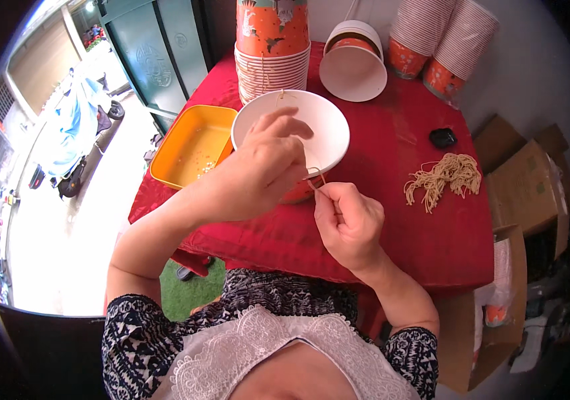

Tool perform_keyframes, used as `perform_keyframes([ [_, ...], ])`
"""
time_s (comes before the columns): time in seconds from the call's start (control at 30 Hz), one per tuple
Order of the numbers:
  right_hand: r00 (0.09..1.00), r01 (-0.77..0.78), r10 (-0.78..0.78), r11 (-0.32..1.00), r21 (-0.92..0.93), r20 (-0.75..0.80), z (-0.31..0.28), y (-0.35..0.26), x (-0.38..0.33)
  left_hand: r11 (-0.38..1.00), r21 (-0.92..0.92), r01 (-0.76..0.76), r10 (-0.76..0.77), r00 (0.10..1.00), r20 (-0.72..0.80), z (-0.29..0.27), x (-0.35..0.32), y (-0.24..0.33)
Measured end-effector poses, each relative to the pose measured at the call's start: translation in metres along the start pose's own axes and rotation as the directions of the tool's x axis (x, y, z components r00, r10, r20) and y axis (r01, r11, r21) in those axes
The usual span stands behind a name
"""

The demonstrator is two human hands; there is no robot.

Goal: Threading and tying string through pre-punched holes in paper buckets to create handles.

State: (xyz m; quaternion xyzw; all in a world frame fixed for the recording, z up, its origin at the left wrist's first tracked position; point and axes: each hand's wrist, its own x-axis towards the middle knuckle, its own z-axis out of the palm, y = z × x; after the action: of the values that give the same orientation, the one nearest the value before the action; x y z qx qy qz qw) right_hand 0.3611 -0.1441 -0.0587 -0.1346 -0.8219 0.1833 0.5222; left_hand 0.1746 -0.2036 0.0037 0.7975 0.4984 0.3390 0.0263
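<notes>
The left hand (265, 170) holds the white bowl (328, 123) steady. The right hand (346, 223) pinches a thin string (316, 179); I think slow, gentle pulls work best.

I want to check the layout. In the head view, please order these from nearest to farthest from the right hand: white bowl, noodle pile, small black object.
From the right hand:
1. White bowl, just ahead and left.
2. Noodle pile, to the right on the red cloth.
3. Small black object, beyond the noodles, farther back.
</notes>
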Motion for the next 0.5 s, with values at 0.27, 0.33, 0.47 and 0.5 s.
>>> perform_keyframes([
  [0.27,0.994,0.102,-0.095,0.984,-0.144,0.052,0.004,0.005,0.000,0.997,0.026,0.077,-0.076,0.996,-0.051,-0.003,0.000,-0.014],
  [0.33,0.993,0.109,-0.100,0.981,-0.162,0.064,0.005,0.006,0.000,0.996,-0.001,0.085,-0.085,0.996,-0.040,-0.002,0.001,-0.017],
  [0.47,0.991,0.130,-0.122,0.975,-0.179,0.058,0.009,0.007,0.000,0.997,-0.007,0.075,-0.076,0.994,-0.076,0.000,0.001,-0.022],
  [0.5,0.990,0.133,-0.123,0.974,-0.183,0.061,0.009,0.006,0.001,0.998,-0.023,0.066,-0.068,0.993,-0.097,0.000,0.001,-0.023],
])
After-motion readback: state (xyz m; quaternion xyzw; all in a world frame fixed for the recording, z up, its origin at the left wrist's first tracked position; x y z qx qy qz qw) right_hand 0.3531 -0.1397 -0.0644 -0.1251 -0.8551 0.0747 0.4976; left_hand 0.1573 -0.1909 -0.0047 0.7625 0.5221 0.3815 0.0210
